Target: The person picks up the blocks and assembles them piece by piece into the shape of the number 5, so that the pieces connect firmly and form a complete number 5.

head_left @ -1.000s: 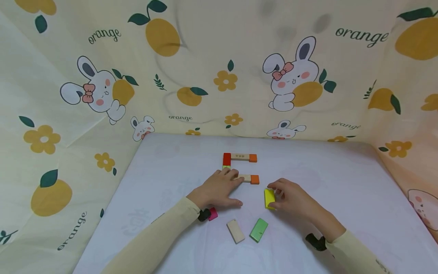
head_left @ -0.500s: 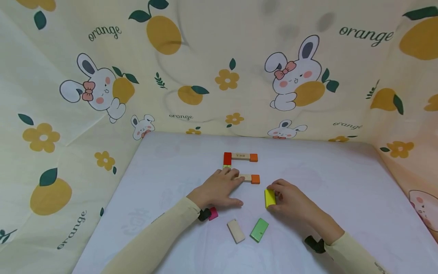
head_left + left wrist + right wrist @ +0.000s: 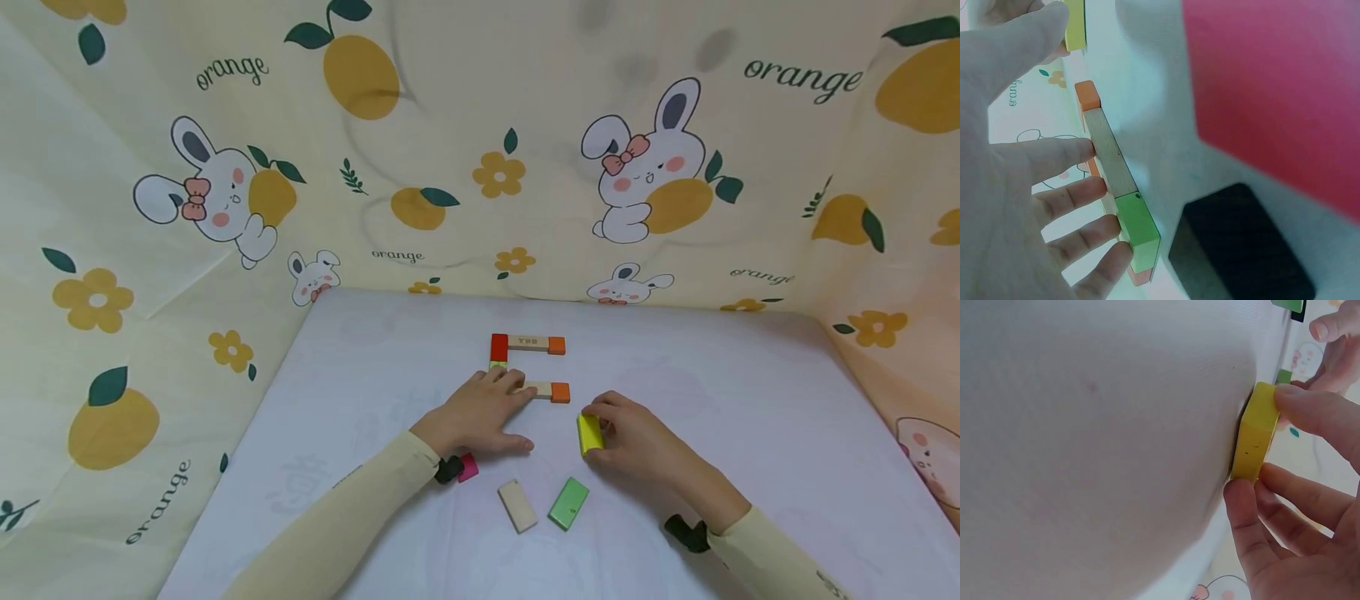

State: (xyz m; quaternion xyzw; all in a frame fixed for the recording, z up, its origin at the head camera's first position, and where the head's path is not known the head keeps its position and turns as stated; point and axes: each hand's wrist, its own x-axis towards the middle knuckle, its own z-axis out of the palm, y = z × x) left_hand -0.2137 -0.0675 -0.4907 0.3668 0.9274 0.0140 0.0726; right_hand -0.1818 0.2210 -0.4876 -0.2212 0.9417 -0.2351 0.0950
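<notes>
Pinched at its ends by the right hand, a yellow block is just right of centre in the head view.
Near mid-frame there, the left hand spreads its fingers straight; the left wrist view shows them against a pale block and a green block, the latter mostly covered in the head view.

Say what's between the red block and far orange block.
The head view shows a pale block reaching from the red block to that orange block.
</notes>
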